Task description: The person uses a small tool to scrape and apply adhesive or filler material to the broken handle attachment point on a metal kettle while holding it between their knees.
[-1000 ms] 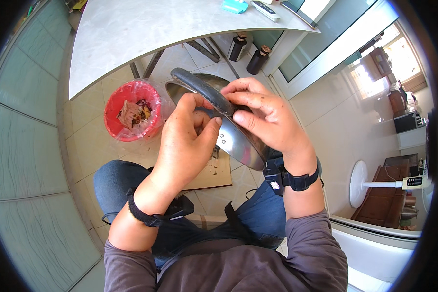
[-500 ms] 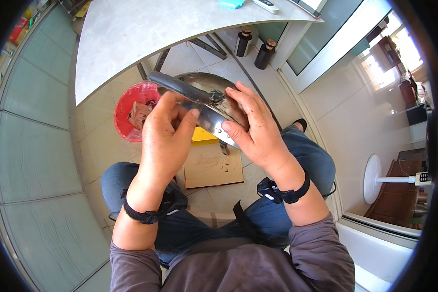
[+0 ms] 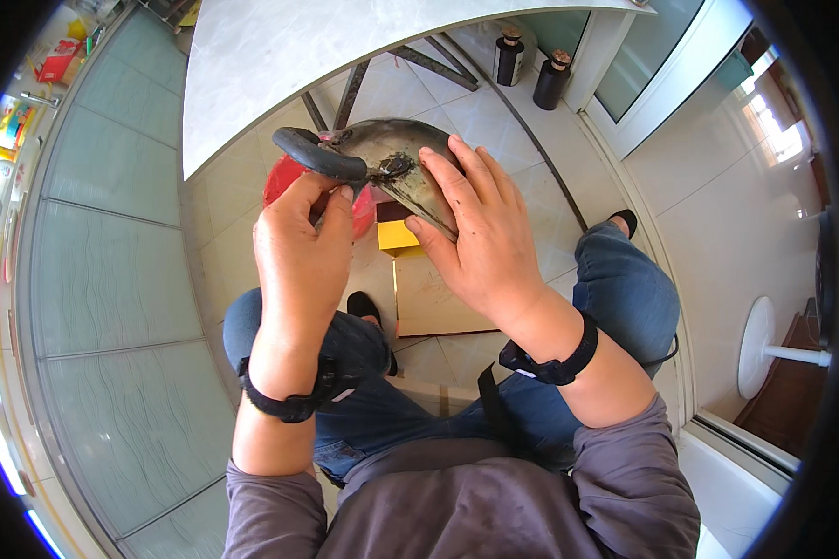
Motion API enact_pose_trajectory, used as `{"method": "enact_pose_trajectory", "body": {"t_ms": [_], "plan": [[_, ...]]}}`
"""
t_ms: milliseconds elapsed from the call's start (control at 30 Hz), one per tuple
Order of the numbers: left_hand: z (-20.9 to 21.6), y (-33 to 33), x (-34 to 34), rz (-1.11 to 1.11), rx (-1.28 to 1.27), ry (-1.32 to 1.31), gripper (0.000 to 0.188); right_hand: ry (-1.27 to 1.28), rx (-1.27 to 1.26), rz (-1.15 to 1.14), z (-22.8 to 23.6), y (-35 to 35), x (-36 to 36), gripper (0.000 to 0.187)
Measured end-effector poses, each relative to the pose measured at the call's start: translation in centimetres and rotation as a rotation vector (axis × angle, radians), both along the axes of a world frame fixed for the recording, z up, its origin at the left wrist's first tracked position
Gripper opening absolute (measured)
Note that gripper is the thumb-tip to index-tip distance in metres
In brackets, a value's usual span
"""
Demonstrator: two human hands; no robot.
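Note:
A metal pan with a soot-stained surface is tilted up in front of me, above my knees. Its thick black handle points left, and dark burnt residue coats the joint. My right hand grips the pan's right side, fingers spread over the outside and thumb at the lower rim. Just below the handle, my left hand is closed in a pinch. The handle partly covers its fingertips, so whatever they hold cannot be made out. Behind that hand stands a red bin with a plastic liner, partly hidden.
On the tiled floor between my feet sit a yellow box and a flat tan board. A grey-white table spans the far side. Two dark bottles stand beyond it. Frosted cabinet doors line the left.
The pan has turned so its shiny, riveted inner side no longer shows and the handle looks shorter. My left hand has moved slightly left. The view has shifted, covering more of the bin.

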State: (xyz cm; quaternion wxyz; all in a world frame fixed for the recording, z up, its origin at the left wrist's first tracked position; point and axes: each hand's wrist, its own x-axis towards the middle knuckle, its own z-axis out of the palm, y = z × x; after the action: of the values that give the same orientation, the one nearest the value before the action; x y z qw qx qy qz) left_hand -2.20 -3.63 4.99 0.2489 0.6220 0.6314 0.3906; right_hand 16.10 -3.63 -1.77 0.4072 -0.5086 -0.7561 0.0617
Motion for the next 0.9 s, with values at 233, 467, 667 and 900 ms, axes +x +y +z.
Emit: {"method": "enact_pose_trajectory", "body": {"t_ms": [233, 467, 667, 900], "plan": [[-1.3, -1.2, 1.7, 0.154, 0.201, 0.164, 0.015, -0.023, -0.020, -0.051, 0.6, -0.6, -0.8, 0.061], [-0.9, -1.4, 3.9, 0.269, 0.321, 0.387, 0.017, -0.027, -0.033, -0.108, 0.0, -0.5, -1.4, 0.067], [-0.3, -1.5, 4.8, 0.280, 0.282, 0.511, 0.013, -0.029, -0.060, -0.164, 0.2, -1.1, -2.1, 0.067], [-0.3, -1.5, 5.5, 0.292, 0.228, 0.491, 0.016, -0.004, -0.030, -0.183, -0.3, -1.0, -2.3, 0.068]]}}
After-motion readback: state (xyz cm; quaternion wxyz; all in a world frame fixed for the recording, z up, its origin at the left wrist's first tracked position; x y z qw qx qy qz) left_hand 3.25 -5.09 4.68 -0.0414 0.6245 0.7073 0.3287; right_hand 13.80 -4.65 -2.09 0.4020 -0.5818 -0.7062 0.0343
